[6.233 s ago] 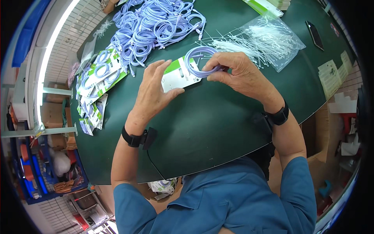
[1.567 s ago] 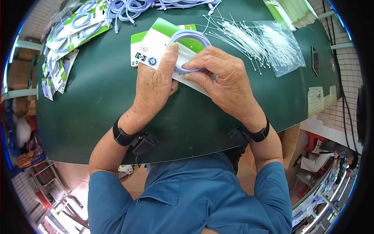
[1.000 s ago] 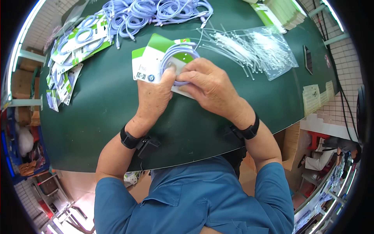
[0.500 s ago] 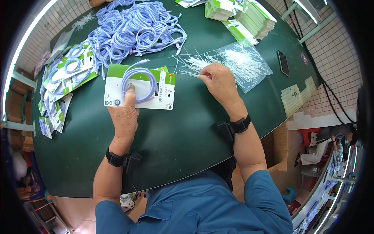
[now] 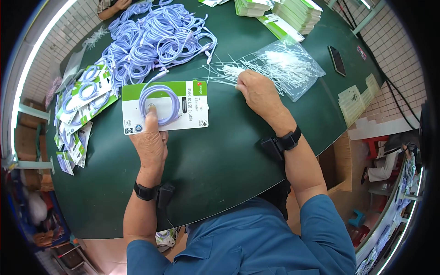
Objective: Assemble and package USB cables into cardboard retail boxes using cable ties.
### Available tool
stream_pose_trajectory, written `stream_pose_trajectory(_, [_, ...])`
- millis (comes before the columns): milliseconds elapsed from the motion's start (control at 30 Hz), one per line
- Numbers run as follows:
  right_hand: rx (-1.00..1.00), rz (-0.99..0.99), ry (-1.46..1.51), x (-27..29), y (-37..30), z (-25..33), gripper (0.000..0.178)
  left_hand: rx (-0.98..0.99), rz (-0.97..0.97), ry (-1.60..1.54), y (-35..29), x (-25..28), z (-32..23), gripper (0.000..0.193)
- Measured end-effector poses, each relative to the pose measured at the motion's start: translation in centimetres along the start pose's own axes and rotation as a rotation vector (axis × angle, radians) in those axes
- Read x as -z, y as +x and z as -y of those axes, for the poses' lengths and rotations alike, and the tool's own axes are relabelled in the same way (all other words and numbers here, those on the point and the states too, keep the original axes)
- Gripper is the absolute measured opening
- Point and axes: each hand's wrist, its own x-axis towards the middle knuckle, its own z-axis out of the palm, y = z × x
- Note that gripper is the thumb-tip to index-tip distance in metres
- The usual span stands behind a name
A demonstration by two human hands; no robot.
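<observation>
Under the left hand (image 5: 150,140), near the middle of the green table (image 5: 215,160), lies a backing card (image 5: 165,107), white with a green band along its top edge, and on it a coiled lilac cable (image 5: 159,104); the forefinger is stretched out and presses the coil flat against the card while the other fingers rest curled on the table just below the card's edge. By the look of it the card is light, thin and easily creased, and the cable is soft and springy, likely to uncoil if let go, so the safest hold seems to be a press on the coil itself or a pinch at the card's rim. Further right, the right hand (image 5: 259,91) is closed in a narrow pinch among loose white cable ties (image 5: 224,73) at the mouth of a clear plastic bag (image 5: 286,68); whether a tie is actually held cannot be told. Beyond lie a heap of lilac cables (image 5: 156,41), finished cards (image 5: 80,98) at the left, stacked cards (image 5: 293,11) and a dark phone (image 5: 338,60).
</observation>
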Motion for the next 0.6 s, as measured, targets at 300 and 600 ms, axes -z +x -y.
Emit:
stream_pose_trajectory(300, [-0.006, -0.014, -0.030, -0.95, -0.31, -0.60, 0.014, -0.059, 0.051, 0.028, -0.43, -0.16, 0.20, 0.034])
stream_pose_trajectory(600, [-0.024, 0.032, -0.074, -0.77, -0.20, -0.63, 0.014, -0.071, 0.067, 0.035, -0.91, -0.33, -0.13, 0.036])
